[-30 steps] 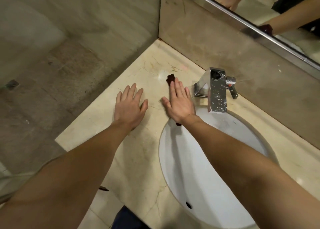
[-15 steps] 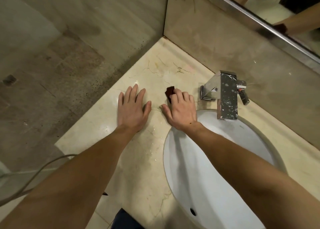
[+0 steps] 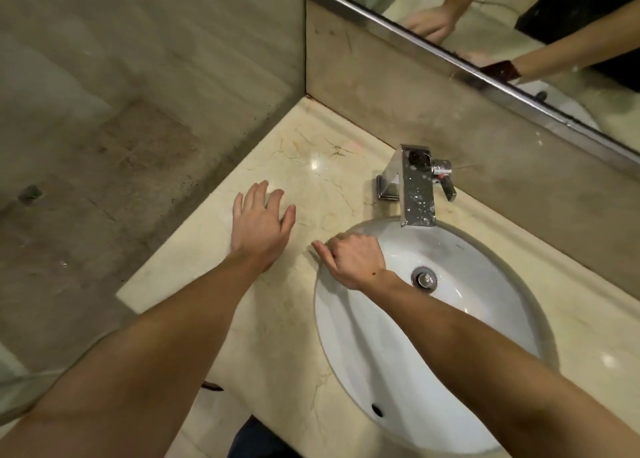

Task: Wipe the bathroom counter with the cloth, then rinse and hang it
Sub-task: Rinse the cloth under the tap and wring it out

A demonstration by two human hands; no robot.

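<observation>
My left hand (image 3: pixel 260 222) lies flat with spread fingers on the beige marble counter (image 3: pixel 311 177), left of the sink. My right hand (image 3: pixel 353 260) sits at the left rim of the white sink (image 3: pixel 398 360), fingers curled under, thumb pointing left along the counter. The dark red cloth is hidden beneath that hand in the direct view. Its reflection (image 3: pixel 498 71) shows in the mirror, bunched under the reflected hand.
A chrome faucet (image 3: pixel 417 187) with a side lever stands behind the sink, its spout over the basin. The drain (image 3: pixel 424 279) is just right of my right wrist. The mirror (image 3: pixel 519 24) runs along the back wall. The counter ends at a corner wall on the left.
My right hand has slid back from the counter beside the faucet to the sink's left rim, and its fingers have curled over the cloth. My left hand stays flat on the counter.
</observation>
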